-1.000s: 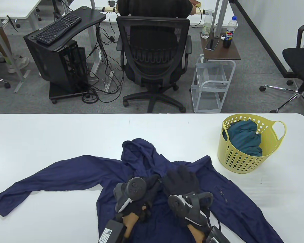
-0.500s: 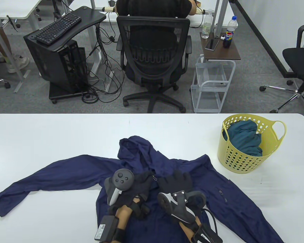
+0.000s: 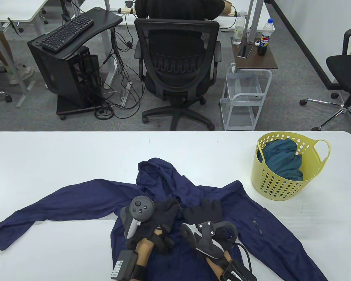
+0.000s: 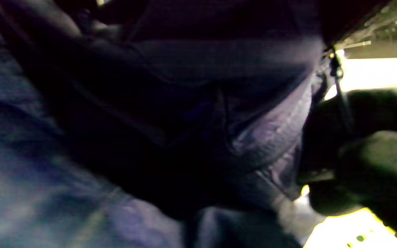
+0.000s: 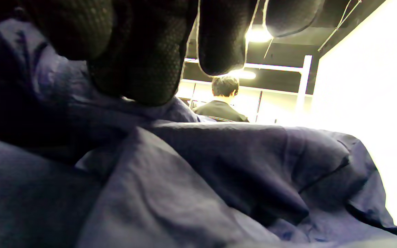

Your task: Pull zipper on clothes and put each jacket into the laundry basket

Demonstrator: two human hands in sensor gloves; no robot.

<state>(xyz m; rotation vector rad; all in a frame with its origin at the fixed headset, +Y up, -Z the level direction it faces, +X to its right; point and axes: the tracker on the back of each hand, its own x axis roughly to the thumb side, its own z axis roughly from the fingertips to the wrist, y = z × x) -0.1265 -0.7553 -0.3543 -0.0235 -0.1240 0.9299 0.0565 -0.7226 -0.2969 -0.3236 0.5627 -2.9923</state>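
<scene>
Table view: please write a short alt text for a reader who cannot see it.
Two gloved hands, left hand and right hand, rest on a navy jacket spread on a white table. A yellow laundry basket at right holds a teal garment.

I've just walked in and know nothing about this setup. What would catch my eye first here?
A navy hooded jacket lies spread across the white table, sleeves flung wide. Two black-gloved hands, left and right, rest on its chest near the collar. At the table's right end stands a yellow laundry basket with a teal garment inside.
</scene>
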